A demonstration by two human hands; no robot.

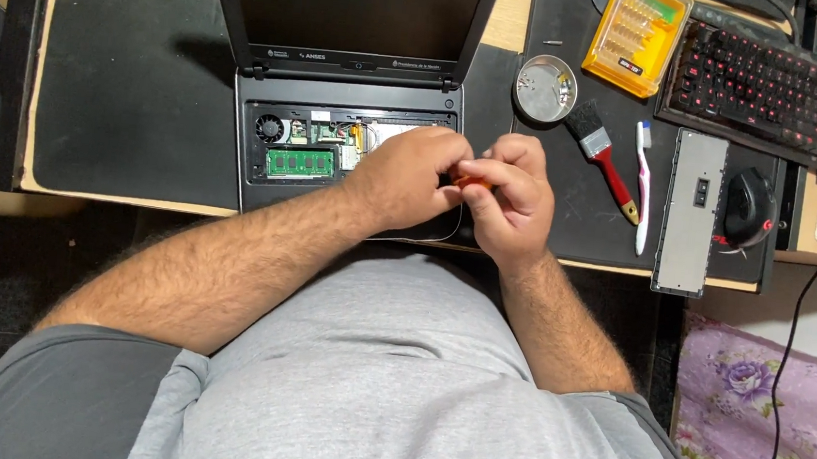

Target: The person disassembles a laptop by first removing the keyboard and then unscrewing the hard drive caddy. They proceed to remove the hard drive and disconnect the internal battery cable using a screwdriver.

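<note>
Fingers of both hands are curled tight together around a small orange tool, of which only a sliver shows between them; what kind of tool it is cannot be told. The left hand and right hand touch each other over the near edge of the desk, above the right part of an opened laptop. The laptop's cover is off, showing a round fan at the left and a green memory module just below and to the right of it. The laptop lies on a black mat. Toward the right edge of the desk sit a round metal dish, a paintbrush with a red handle, a white toothbrush and a grey removed panel, with a black mouse just beside the panel. At the far right corner are a yellow screwdriver bit case and a keyboard with red backlit keys.
</note>
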